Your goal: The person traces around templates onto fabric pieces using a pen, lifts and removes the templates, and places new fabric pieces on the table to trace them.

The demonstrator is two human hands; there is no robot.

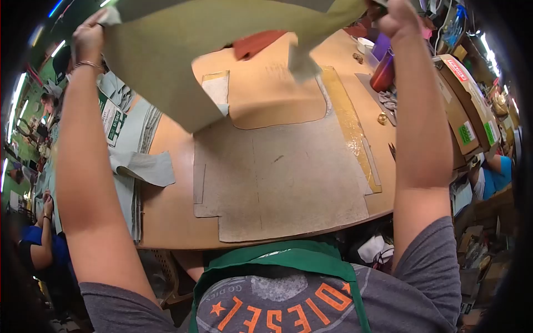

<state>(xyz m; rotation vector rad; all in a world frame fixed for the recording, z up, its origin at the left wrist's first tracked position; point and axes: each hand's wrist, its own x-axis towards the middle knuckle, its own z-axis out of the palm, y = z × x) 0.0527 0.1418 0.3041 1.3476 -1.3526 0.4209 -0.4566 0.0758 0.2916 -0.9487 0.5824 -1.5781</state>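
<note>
An olive-green fabric piece [158,61] is stretched between my raised hands, above the far part of the table. My left hand [90,41] is closed on its left corner, where a pale underside is folded over. At the upper right, my right hand [397,21] grips the other end; its fingertips are partly cut off by the frame. Below lies a flat, worn cardboard-like pattern [283,172] with a cut-out and yellow tape [347,133] along its right side. A scrap of reddish material [258,44] shows beneath the fabric's edge.
Stacked grey-green sheets [139,127] line the table's left side, one flap [150,168] curling inward. Cardboard boxes [463,105] stand at the right beside a red cylindrical container [383,71]. A small brass-coloured object [382,118] lies near my right forearm. Other people sit at both sides.
</note>
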